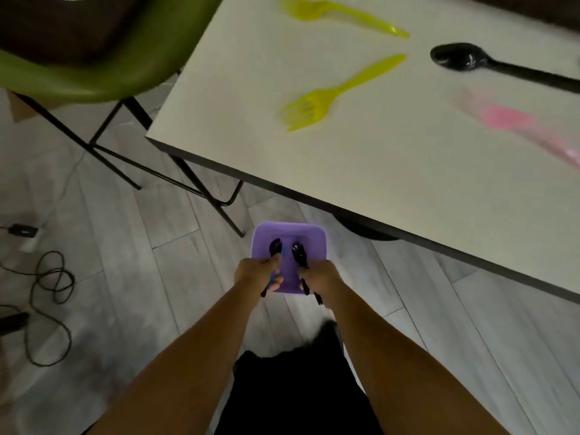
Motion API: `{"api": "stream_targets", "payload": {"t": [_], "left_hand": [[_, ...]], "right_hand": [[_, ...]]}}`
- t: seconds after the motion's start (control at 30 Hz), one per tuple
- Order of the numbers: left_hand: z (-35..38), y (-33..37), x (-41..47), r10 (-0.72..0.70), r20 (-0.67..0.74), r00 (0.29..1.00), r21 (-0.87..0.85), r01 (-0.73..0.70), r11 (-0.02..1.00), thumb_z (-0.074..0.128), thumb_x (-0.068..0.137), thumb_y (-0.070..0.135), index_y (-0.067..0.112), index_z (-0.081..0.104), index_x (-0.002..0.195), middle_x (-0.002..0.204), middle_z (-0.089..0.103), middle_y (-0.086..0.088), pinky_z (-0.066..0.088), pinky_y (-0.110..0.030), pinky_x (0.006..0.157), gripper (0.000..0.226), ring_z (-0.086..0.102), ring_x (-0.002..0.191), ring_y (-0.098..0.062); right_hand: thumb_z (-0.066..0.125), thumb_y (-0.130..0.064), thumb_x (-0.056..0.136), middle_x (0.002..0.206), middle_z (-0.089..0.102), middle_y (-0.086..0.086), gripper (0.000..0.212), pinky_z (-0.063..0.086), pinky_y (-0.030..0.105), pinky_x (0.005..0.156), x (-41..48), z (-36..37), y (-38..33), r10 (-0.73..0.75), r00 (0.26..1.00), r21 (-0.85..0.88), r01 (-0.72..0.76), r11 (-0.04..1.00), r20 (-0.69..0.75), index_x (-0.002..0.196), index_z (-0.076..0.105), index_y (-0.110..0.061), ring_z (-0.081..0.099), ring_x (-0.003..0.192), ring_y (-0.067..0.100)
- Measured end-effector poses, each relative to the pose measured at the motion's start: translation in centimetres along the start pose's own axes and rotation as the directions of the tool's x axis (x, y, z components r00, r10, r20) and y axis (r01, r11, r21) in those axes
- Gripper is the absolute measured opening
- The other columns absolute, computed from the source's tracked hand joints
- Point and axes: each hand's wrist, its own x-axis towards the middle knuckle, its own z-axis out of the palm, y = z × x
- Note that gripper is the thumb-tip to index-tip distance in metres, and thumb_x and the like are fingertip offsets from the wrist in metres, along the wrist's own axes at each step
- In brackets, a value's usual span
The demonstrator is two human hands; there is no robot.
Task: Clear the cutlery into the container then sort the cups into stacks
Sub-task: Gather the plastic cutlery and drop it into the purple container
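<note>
Your left hand (255, 273) has a grip on one black plastic spoon (275, 246), your right hand (320, 276) on a second black spoon (298, 251), over the purple square plastic container (288, 229) on the floor (157, 230). Your hands hide its near edge. The pink plastic fork (508, 119) is blurry and cut off.

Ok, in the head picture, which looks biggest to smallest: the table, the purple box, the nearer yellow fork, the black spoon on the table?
1. table
2. purple box, though it is farther away
3. black spoon on the table and nearer yellow fork: alike, and the spoon runs off the edge, so unranked.
</note>
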Motion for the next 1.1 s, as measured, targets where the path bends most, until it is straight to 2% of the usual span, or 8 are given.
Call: {"api": "stream_targets", "payload": {"t": [0.17, 0.27, 0.47, 0.67, 0.73, 0.87, 0.97, 1.1], "left_hand": [[0.4, 0.4, 1.3, 0.085, -0.042, 0.996, 0.273, -0.07, 0.959, 0.063, 0.094, 0.055, 0.004, 0.051, 0.139, 0.12, 0.061, -0.014, 0.053, -0.041, 0.091, 0.069, 0.06, 0.108, -0.033], [-0.3, 1.1, -0.6, 0.1, -0.066, 0.993, 0.397, -0.066, 0.915, 0.058, 0.098, 0.052, 0.008, 0.034, 0.154, 0.148, 0.05, -0.017, 0.046, -0.037, 0.085, 0.075, 0.056, 0.126, -0.035], [-2.4, 2.9, -7.4, 0.192, -0.005, 0.981, 0.522, -0.161, 0.837, 0.057, 0.098, 0.047, 0.017, 0.042, 0.149, 0.136, 0.049, -0.01, 0.054, -0.036, 0.08, 0.061, 0.059, 0.107, -0.026], [-5.2, 8.9, -16.3, 0.288, 0.248, 0.925, 0.753, -0.372, 0.544, 0.057, 0.096, 0.048, 0.021, 0.063, 0.12, 0.113, 0.062, -0.01, 0.054, -0.031, 0.075, 0.036, 0.067, 0.094, -0.027], [-6.3, 10.9, -19.1, 0.28, 0.325, 0.903, 0.721, -0.428, 0.545, 0.058, 0.096, 0.04, 0.021, 0.068, 0.097, 0.101, 0.068, -0.007, 0.054, -0.03, 0.075, 0.021, 0.068, 0.087, -0.021], [-7.4, 15.1, -25.5, 0.309, 0.391, 0.867, 0.556, -0.49, 0.671, 0.063, 0.097, 0.027, 0.019, 0.07, 0.11, 0.108, 0.071, 0.0, 0.054, -0.031, 0.088, 0.016, 0.067, 0.099, -0.017], [-6.7, 18.4, -30.5, 0.324, 0.485, 0.812, 0.321, -0.51, 0.798, 0.071, 0.087, 0.015, 0.006, 0.065, 0.115, 0.103, 0.07, -0.013, 0.05, -0.031, 0.084, 0.029, 0.066, 0.089, -0.021], [-4.5, 21.7, -34.0, 0.495, 0.429, 0.756, 0.261, -0.628, 0.733, 0.055, 0.101, 0.008, 0.018, 0.064, 0.113, 0.105, 0.072, -0.01, 0.054, -0.024, 0.074, 0.018, 0.069, 0.082, -0.017]], "right_hand": [[0.064, -0.031, 0.086, 0.103, 0.067, 0.004, 0.044, 0.06, 0.042, 0.078, 4.4, -0.4, 1.9, -0.108, 0.994, -0.024, 0.108, 0.994, -0.029, 0.126, 0.052, -0.021, 0.067, 0.093, 0.022], [0.06, -0.028, 0.085, 0.112, 0.066, 0.002, 0.046, 0.059, 0.046, 0.087, 1.0, -2.2, 1.7, -0.083, 0.995, 0.019, 0.085, 0.996, -0.057, 0.13, 0.051, -0.026, 0.066, 0.101, 0.025], [0.049, -0.01, 0.1, 0.143, 0.054, 0.013, 0.049, 0.045, 0.032, 0.087, -10.5, -5.4, -1.8, -0.119, 0.992, -0.028, 0.118, 0.993, -0.05, 0.148, 0.042, -0.012, 0.055, 0.125, 0.033], [0.048, -0.02, 0.104, 0.133, 0.061, 0.012, 0.044, 0.05, 0.033, 0.091, -19.3, -8.1, -5.5, -0.26, 0.966, -0.138, 0.256, 0.957, -0.012, 0.148, 0.045, -0.022, 0.061, 0.115, 0.03], [0.048, -0.021, 0.103, 0.131, 0.064, 0.011, 0.037, 0.05, 0.031, 0.09, -22.4, -9.6, -7.0, -0.304, 0.952, -0.167, 0.304, 0.938, 0.021, 0.14, 0.055, -0.022, 0.062, 0.112, 0.028], [0.051, -0.025, 0.099, 0.102, 0.073, 0.011, 0.026, 0.053, 0.048, 0.092, -29.0, -13.8, -10.5, -0.394, 0.914, -0.134, 0.404, 0.905, 0.092, 0.103, 0.072, -0.009, 0.065, 0.088, 0.023], [0.057, -0.028, 0.093, 0.082, 0.076, 0.002, 0.022, 0.058, 0.04, 0.076, -33.1, -18.5, -12.9, -0.457, 0.888, 0.029, 0.456, 0.889, 0.051, 0.092, 0.076, -0.017, 0.07, 0.075, 0.019], [0.061, -0.028, 0.093, 0.076, 0.069, -0.008, 0.016, 0.049, 0.026, 0.07, -34.3, -25.7, -14.1, -0.504, 0.739, -0.047, 0.543, 0.838, -0.447, 0.093, 0.076, -0.023, 0.062, 0.069, 0.008]]}}
